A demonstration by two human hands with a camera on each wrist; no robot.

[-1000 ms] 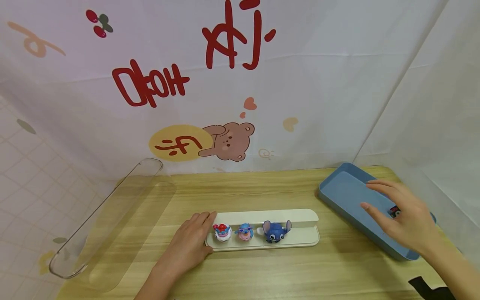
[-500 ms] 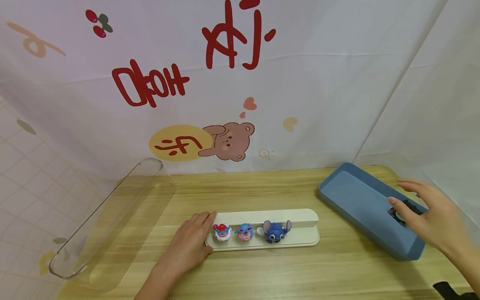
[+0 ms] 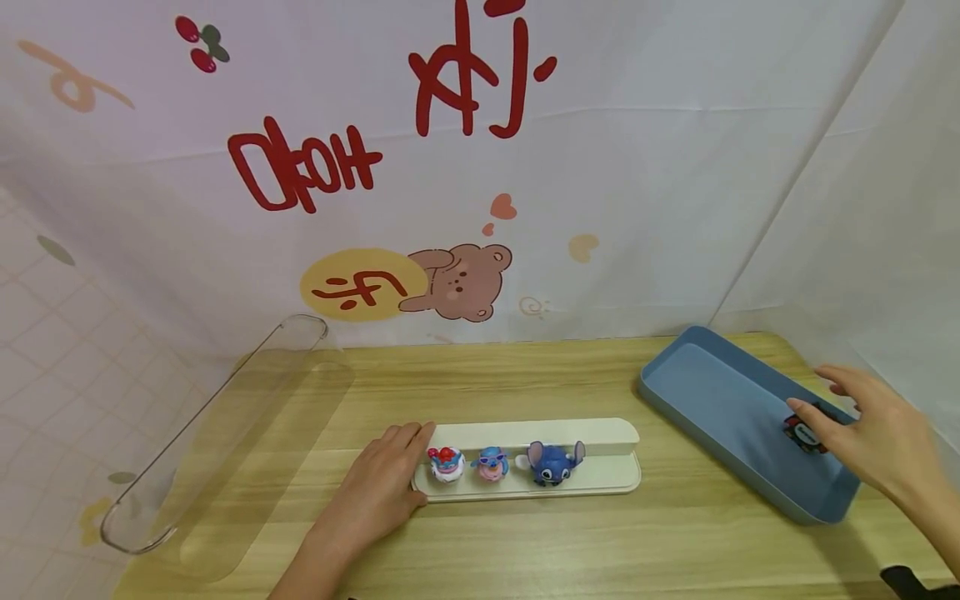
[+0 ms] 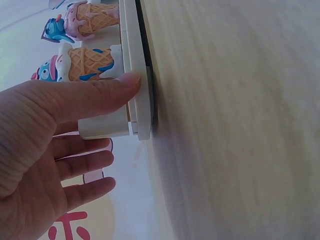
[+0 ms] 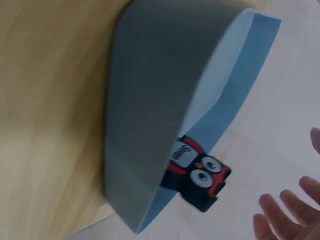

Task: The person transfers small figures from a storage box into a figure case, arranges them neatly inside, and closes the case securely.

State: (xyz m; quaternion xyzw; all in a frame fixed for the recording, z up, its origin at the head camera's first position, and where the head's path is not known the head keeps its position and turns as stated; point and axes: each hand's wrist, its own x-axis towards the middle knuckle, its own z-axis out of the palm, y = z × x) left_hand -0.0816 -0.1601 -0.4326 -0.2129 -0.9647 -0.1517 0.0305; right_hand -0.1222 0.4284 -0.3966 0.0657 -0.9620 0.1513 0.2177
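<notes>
Overhead, printed white cloth (image 3: pixel 660 167) behind wooden table (image 3: pixel 525 542).

Bare table (image 3: pixel 525 542) runs along the front edge; the white stand (image 3: pixel 600 479) blocks the middle; the blue tray (image 3: pixel 720 400) fills the right corner; the clear lid (image 3: pixel 225 433) lines the left edge.

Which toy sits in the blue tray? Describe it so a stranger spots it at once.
Start at the blue tray on the wooden table's right end. Beside the right hand's fingers lies a small black penguin toy with red trim. Unlike the three pastel figures on the white stand, it is dark and alone.
</notes>
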